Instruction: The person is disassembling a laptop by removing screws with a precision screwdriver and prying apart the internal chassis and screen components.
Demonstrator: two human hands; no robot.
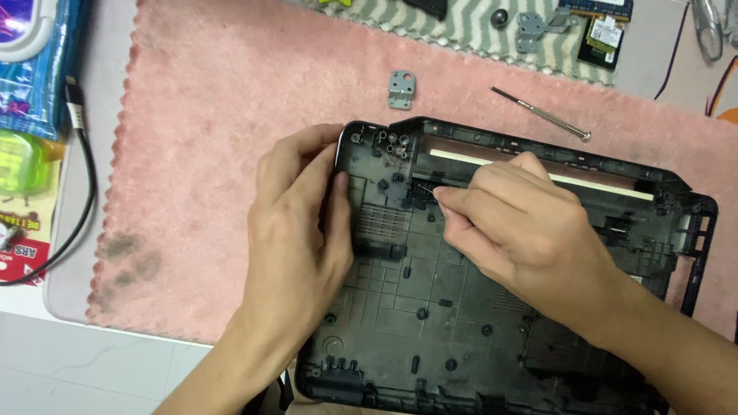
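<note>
A black plastic laptop bottom shell (430, 307) lies open-side up on a pink mat (215, 154). My left hand (296, 223) grips the shell's left edge near its top corner, thumb inside the rim. My right hand (515, 223) rests over the shell's upper middle, its fingertips pinched on a small thin dark piece near the screw posts; what the piece is cannot be made out.
A small metal bracket (401, 88) and a thin screwdriver (542, 114) lie on the mat above the shell. Circuit cards (602, 34), another metal hinge (538, 29) and a small ball sit on a striped cloth at the top. A black cable (81, 177) runs down the left.
</note>
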